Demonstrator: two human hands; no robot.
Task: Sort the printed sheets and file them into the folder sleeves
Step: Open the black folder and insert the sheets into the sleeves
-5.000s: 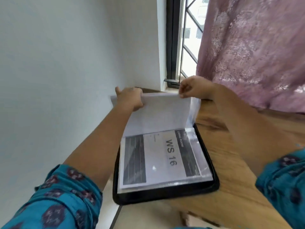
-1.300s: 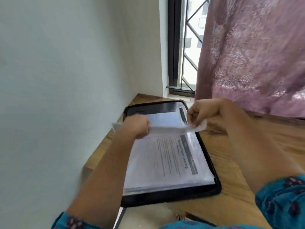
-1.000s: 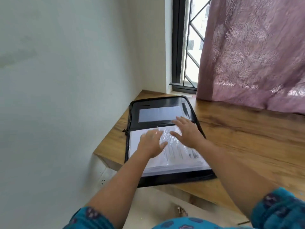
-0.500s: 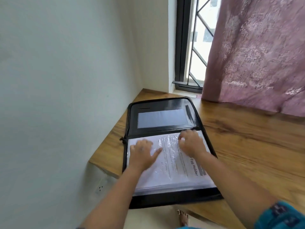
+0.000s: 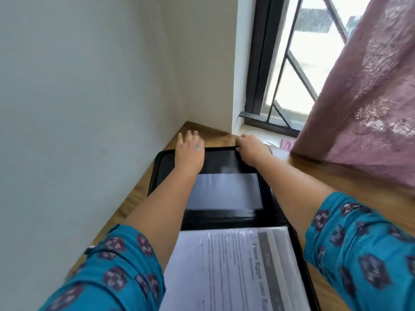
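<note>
Head view showed both hands, left hand (image 5: 189,151) flat and right hand (image 5: 251,149) curled, on the far edge of the open folder (image 5: 224,162) with the sleeved sheets (image 5: 233,265) nearest the person, likely to close it next.

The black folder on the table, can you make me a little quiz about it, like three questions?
1. True or false: the black folder lies open on the wooden table.
2. Where are the two hands? A) flat on the printed sheet B) at the folder's far edge C) on the curtain
3. Fill in: the printed sheet lies under a clear plastic ____.

Key
1. True: its inside cover shows.
2. B: the left hand rests over the far edge and the right hand is at the far rim, near the pink curtain.
3. Sleeve.
</note>
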